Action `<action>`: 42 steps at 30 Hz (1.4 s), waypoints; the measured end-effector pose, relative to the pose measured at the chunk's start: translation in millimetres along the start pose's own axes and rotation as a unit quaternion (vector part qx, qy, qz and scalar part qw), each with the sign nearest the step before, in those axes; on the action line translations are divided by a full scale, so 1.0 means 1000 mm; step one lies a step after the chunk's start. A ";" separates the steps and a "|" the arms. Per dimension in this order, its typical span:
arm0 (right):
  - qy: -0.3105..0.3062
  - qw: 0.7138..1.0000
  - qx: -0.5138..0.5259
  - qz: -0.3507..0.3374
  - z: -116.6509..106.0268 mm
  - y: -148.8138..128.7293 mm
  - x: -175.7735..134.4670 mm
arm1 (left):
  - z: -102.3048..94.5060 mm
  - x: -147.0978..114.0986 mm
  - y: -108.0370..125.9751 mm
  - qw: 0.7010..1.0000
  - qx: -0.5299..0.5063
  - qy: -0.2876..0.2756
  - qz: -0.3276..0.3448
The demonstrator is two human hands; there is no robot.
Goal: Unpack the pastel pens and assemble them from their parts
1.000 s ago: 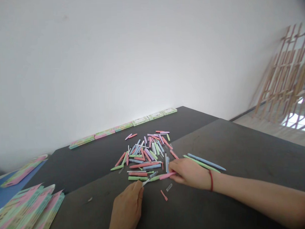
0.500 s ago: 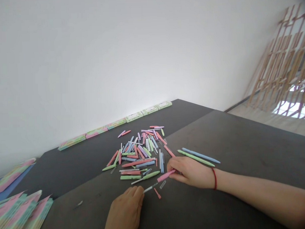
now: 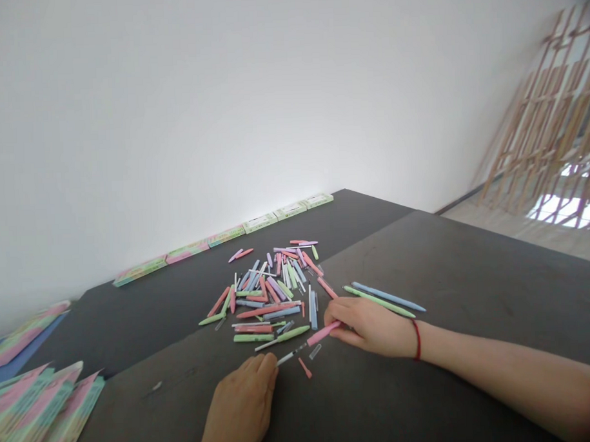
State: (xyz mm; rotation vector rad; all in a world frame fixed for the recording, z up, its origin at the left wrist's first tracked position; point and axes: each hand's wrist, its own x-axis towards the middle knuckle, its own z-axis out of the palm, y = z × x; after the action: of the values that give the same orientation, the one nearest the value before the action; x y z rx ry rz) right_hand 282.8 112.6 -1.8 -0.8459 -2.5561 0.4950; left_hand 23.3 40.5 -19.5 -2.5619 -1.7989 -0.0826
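Note:
A loose heap of pastel pen parts (image 3: 273,286) in pink, green, blue and purple lies on the dark table (image 3: 461,279). My right hand (image 3: 371,325), with a red string at the wrist, grips a pink pen barrel (image 3: 323,333) near the heap's front edge. My left hand (image 3: 243,406) rests low on the table and pinches the end of a thin white refill (image 3: 286,358), whose other end meets the pink barrel. A small pink tip (image 3: 304,367) and a clear cap (image 3: 315,351) lie just under the refill.
A green pen (image 3: 375,301) and a blue pen (image 3: 389,296) lie side by side right of the heap. Flat pastel boxes (image 3: 218,238) line the wall. Stacked pastel cards (image 3: 45,410) sit at the front left. A wooden lattice (image 3: 548,122) leans at the far right.
The view has shifted slightly. My left hand has drawn the white refill clear of the heap and lined it up with the pink barrel in my right hand, which moved little.

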 end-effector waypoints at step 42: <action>-0.052 0.990 0.126 0.029 0.035 -0.030 0.008 | -0.001 0.001 0.020 0.993 -0.068 -0.097 -0.006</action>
State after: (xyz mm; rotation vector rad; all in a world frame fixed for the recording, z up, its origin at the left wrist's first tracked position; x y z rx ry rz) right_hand 246.0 88.5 -16.1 -0.8237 -2.4954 0.8789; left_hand 42.6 34.5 -18.3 -2.7384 -1.9371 0.0470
